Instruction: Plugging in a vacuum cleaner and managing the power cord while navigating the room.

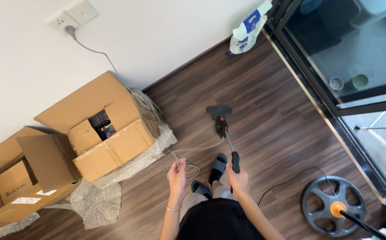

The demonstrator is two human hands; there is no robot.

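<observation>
My right hand [238, 180] grips the black handle of a stick vacuum [225, 133], whose dark floor head [219, 110] rests on the brown wood floor ahead of my feet in dark slippers. My left hand [177, 174], with a thin bracelet at the wrist, holds up a loose loop of grey power cord [187, 169]. The cord trails past the cardboard boxes up to a plug in the wall socket [70, 30].
Two open cardboard boxes [108, 129] [22, 171] sit on bubble wrap [97, 200] by the white wall at left. A white and blue bag [248, 29] leans in the far corner. Glass sliding doors [335, 75] run along the right. A round fan base [333, 211] stands bottom right.
</observation>
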